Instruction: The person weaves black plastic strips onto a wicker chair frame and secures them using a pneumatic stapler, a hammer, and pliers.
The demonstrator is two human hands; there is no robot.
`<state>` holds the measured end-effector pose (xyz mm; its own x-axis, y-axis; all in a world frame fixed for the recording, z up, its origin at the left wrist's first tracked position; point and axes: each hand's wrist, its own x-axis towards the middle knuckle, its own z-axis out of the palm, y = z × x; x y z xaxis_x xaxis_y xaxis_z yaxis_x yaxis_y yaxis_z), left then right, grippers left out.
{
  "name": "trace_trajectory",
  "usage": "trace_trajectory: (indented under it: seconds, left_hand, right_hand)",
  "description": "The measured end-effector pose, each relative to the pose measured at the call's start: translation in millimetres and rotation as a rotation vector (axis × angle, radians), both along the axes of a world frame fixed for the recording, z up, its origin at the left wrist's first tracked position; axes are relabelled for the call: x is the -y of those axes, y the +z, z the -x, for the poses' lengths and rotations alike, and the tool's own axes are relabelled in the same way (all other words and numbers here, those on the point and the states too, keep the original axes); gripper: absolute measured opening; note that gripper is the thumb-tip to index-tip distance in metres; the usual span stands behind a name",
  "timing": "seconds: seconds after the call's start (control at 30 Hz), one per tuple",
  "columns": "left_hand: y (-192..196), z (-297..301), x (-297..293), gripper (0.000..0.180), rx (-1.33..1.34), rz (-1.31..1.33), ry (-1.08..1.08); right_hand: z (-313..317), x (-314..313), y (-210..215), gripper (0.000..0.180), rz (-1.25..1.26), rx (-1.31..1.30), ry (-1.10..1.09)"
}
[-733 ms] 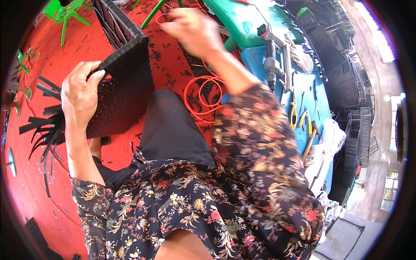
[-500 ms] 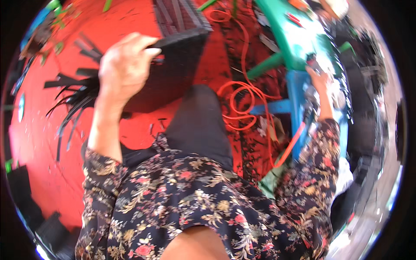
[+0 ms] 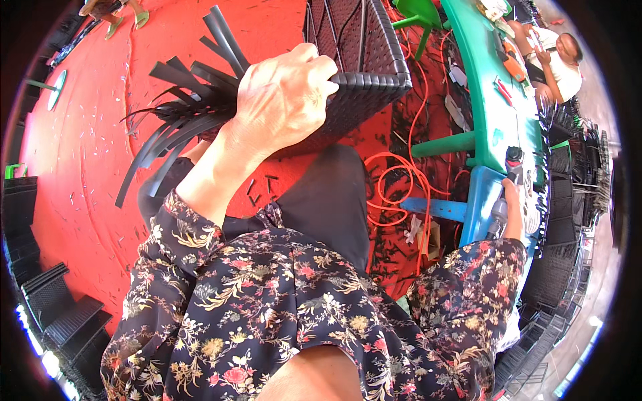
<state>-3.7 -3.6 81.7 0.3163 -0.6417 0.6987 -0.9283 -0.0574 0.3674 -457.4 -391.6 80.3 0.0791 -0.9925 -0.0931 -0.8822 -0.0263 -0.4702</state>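
Observation:
My left hand is closed over the rim of a black woven basket, thumb and fingers pinching its wrapped edge. The basket is tilted above my knee, its inside showing dark brown-black weave with frame bars. A bunch of loose flat black strips fans out to the left of that hand. Far to the right, my right hand is closed on a grey and black hand tool at the blue stool; its fingers are partly hidden.
An orange hose coils on the red floor covering among black scraps. Beyond the stool runs a green bench with red-handled pliers. A person sits past it. Black woven pieces stand at lower left; a green chair is ahead.
My left hand and the basket have shifted right in view, and the strips now show beside the hand. My right hand appears lower, still at the tool. The picture is sharper.

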Motion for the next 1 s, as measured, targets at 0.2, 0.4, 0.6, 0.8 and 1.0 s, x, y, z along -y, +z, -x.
trace_trajectory:
  seconds: [0.2,0.4,0.6,0.8,1.0]
  left_hand:
    - [-9.9,-4.4,3.8,0.009,-0.023,0.034,0.02]
    - [-12.4,-9.4,19.9,0.014,-0.073,-0.041,-0.071]
    - [-33.6,-15.4,37.3,0.019,-0.01,0.153,-0.192]
    - [-37.5,-1.7,48.7,0.025,0.0,0.189,-0.148]
    - [-35.7,10.3,55.7,0.024,-0.044,0.243,-0.159]
  right_hand:
    - [-78.0,-122.5,99.9,0.019,-0.01,0.335,0.329]
    - [-157.6,-231.5,142.6,0.053,-0.236,0.624,0.495]
    - [-222.1,-291.3,137.0,0.043,-0.461,0.546,0.722]
    - [-236.7,-303.8,129.7,0.046,-0.582,0.568,0.679]
    - [-229.2,-301.7,126.9,0.046,-0.559,0.556,0.678]
